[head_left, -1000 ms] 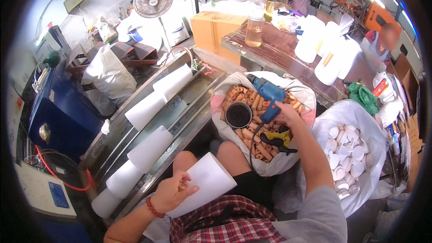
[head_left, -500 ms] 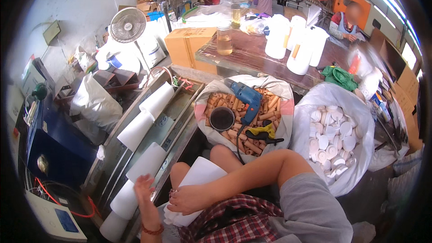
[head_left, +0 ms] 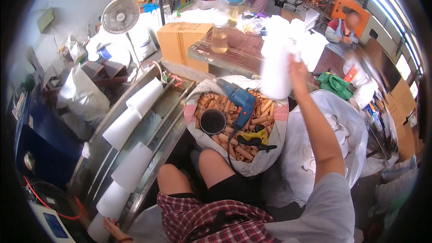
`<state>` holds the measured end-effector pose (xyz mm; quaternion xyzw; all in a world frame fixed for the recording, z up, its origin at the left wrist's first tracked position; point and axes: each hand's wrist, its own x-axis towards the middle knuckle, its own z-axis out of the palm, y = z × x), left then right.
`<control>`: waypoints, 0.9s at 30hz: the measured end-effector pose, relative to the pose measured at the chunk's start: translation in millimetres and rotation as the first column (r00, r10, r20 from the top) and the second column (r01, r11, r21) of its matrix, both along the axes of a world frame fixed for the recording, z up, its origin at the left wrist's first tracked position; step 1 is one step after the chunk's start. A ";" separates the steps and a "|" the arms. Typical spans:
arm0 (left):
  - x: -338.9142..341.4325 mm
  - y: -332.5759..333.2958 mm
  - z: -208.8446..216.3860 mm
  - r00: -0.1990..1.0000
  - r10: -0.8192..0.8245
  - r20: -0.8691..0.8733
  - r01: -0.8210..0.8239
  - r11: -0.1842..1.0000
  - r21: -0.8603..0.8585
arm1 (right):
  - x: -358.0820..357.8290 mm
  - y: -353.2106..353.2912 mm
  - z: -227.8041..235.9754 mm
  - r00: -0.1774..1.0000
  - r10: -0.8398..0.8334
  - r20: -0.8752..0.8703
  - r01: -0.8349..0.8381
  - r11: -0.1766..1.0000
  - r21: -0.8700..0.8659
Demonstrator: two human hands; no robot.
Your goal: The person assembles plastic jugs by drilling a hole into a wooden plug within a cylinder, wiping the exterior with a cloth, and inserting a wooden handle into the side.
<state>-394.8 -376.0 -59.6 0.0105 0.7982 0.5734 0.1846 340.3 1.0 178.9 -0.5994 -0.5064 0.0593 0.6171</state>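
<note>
My right hand (head_left: 297,75) is raised over the far edge of the sacks, closed around the side of a tapered white plastic cylinder (head_left: 275,73). Motion blurs that cylinder, and it overlaps the white containers (head_left: 310,47) standing on the table. Low on the left, my left hand (head_left: 115,230) has its fingers extended against the nearest white cylinder (head_left: 100,228) in a long metal trough (head_left: 155,146). More white cylinders (head_left: 132,166) lie end to end there, in two rows. My lap, with a checked red cloth (head_left: 198,218), bears no cylinder.
Ahead stands a sack of brown tubes (head_left: 243,155), with a blue power drill (head_left: 240,99), a dark cup (head_left: 212,120) and yellow-black pliers (head_left: 255,138) on top. To its right, a bag (head_left: 292,153) contains white discs. A fan (head_left: 120,15) and two people are farther off.
My right hand has carried the white cylinder from my lap up and forward to the table. My left hand has dropped down-left onto the nearest cylinder in the trough. The view has shifted slightly.
</note>
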 end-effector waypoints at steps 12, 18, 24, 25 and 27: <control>-23.0 -217.3 -33.6 0.877 -0.065 -0.476 -0.375 0.526 -0.763 | 236.1 88.5 -83.9 0.959 -0.180 0.219 0.257 0.880 -0.399; 4.0 -327.2 -115.9 0.977 -0.193 0.090 0.127 0.190 -0.974 | 230.8 128.1 -90.9 0.977 -0.198 0.077 0.202 0.752 -0.627; 50.0 -296.1 -168.4 0.766 -0.383 0.517 0.458 -0.241 -0.856 | 167.2 94.6 -102.2 0.952 0.089 0.292 0.150 0.698 -0.700; 51.3 -297.6 -176.5 0.703 -0.475 0.530 0.431 -0.308 -0.848 | 140.9 81.6 -108.2 0.958 0.101 0.267 0.150 0.619 -0.771; 40.2 -277.8 -219.5 0.449 -0.703 0.551 0.400 -0.394 -0.828 | 183.5 47.4 -55.2 0.979 0.167 0.116 -0.002 0.579 -0.815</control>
